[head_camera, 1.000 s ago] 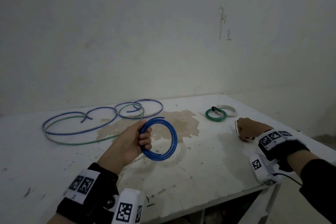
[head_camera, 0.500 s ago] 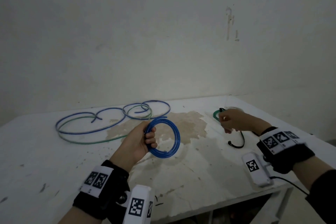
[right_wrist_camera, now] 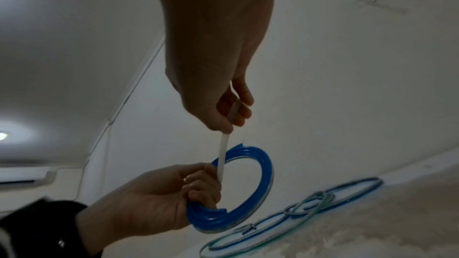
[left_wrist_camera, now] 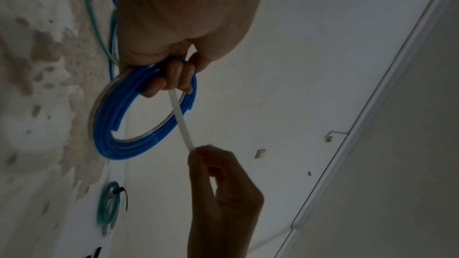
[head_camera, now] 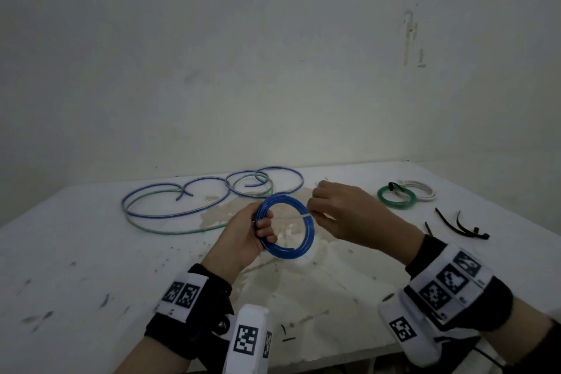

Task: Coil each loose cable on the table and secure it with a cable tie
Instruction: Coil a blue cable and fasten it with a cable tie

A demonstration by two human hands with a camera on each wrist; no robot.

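White surface (head_camera: 76,252), stained, peeling; pale scuffed wall (head_camera: 273,70). Left hand (head_camera: 243,237) gripping blue coil (head_camera: 299,247) above surface; right hand (head_camera: 343,212) pinching white tie (left_wrist_camera: 181,123). Loose cables (head_camera: 170,215) far left.

White table (head_camera: 91,252), top worn and chipped. Broad tan patch (head_camera: 303,288) of bare surface spreads from centre toward front edge. Dark flecks (head_camera: 104,300) scattered near left edge. Pale wall (head_camera: 273,70) rises behind far edge, with scuffs and drip marks (head_camera: 409,27) high on right. Small pale fixture (left_wrist_camera: 259,153) on wall in left wrist view, moulding strip (left_wrist_camera: 372,105) running beside it. Ceiling light (right_wrist_camera: 2,135) glows in right wrist view, and air-conditioning unit (right_wrist_camera: 25,176) is mounted below it.
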